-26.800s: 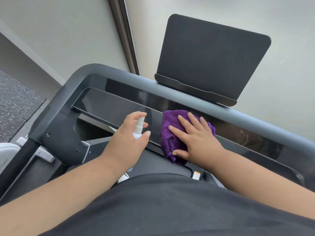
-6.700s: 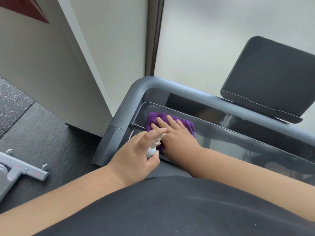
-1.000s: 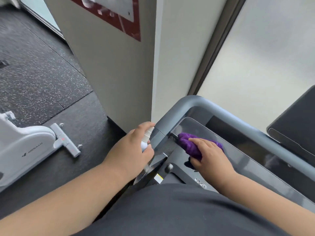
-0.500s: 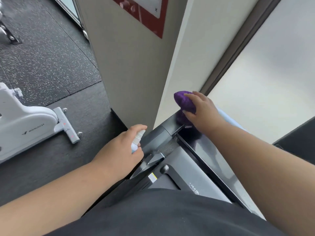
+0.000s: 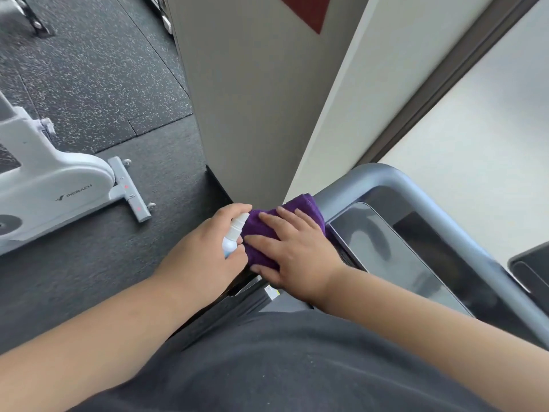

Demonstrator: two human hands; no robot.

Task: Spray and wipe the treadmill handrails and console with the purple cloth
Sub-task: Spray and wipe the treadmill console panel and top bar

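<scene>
The right hand (image 5: 292, 251) has come back down from the rail's corner — fingers flat, pressing the purple cloth (image 5: 267, 233) on the left handrail (image 5: 386, 176) beside the console (image 5: 395, 248). The left hand (image 5: 202, 251) grips the spray bottle (image 5: 233, 237) — the handrail wipe looks underway.

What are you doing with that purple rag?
A person is cleaning a treadmill. The right hand presses the purple cloth flat on the grey handrail at its left corner, beside the dark console. The left hand grips a small white spray bottle right next to the cloth.
</scene>
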